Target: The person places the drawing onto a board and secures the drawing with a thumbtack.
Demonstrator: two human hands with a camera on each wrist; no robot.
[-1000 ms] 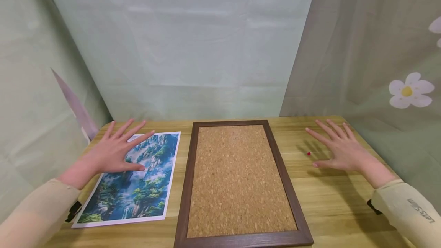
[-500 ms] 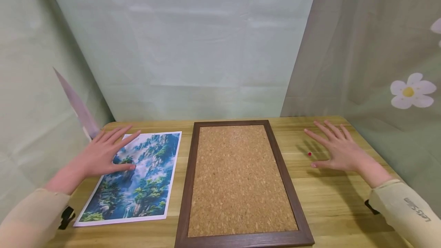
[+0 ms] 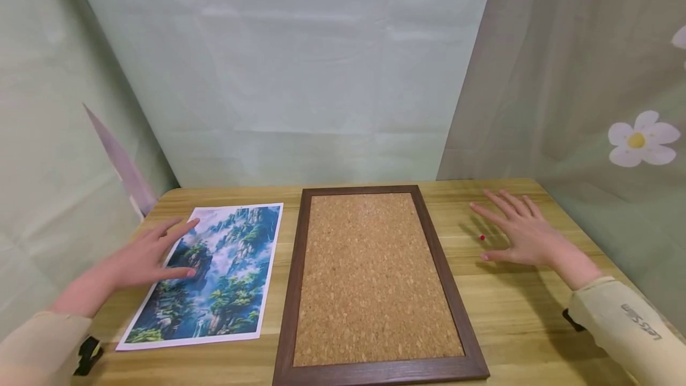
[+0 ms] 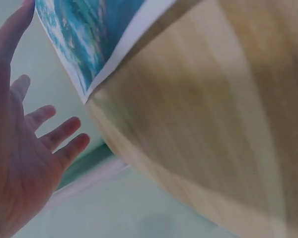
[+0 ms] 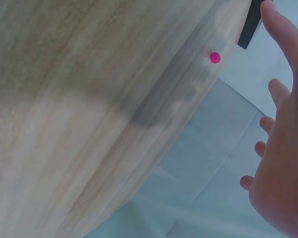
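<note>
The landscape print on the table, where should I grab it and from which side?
Take the landscape print by its left long edge, coming in from the left, probably. It lies flat on the wooden table, so a corner must be peeled up first. The left hand already hovers at that edge, while the cork board crowds the right edge.

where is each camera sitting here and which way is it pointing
Head: worn on the head, looking forward and down at the cork board, landscape print, both hands and sleeves.
Left wrist: looks past the open left hand at the print's corner.
Right wrist: looks past the right hand at the red pushpin.
Head and right wrist share the pushpin.
</note>
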